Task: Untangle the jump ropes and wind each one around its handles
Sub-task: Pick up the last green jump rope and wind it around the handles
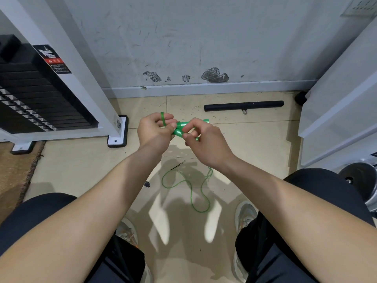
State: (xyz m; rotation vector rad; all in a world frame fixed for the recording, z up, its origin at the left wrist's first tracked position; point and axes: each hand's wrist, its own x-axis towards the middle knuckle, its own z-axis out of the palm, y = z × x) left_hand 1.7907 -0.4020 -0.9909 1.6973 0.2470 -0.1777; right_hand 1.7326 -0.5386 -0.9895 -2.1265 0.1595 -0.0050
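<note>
Scuffed grey wall (204, 37) fills the upper frame, above a pale tiled floor (255, 139). A black weight stack (30, 94) in a white frame stands at the left edge. A white cabinet-like block (336, 109) stands at the right edge, and a dark weight plate (357, 180) lies at the lower right. A black bar (243, 105) lies on the floor near the wall.

The person sits with both forearms reaching to mid-frame. The right hand (206, 141) pinches the green handles (181, 128) between thumb and fingertips and holds them above the floor. The left hand (153, 131), just beside it, has its fingers curled, with a turn of the green rope (189, 186) looped over one finger. The rest of the rope hangs below the hands and lies in loose curves on the floor between the shoes (245, 213).

This looks like the winding step, with much rope left to take up. To do it well, the right hand should keep both handles side by side and steady. The left hand should lay each turn snug beside the last and draw slack up evenly so the floor loops do not knot.

No box, bag or bin shows anywhere, and only this one rope is visible.
</note>
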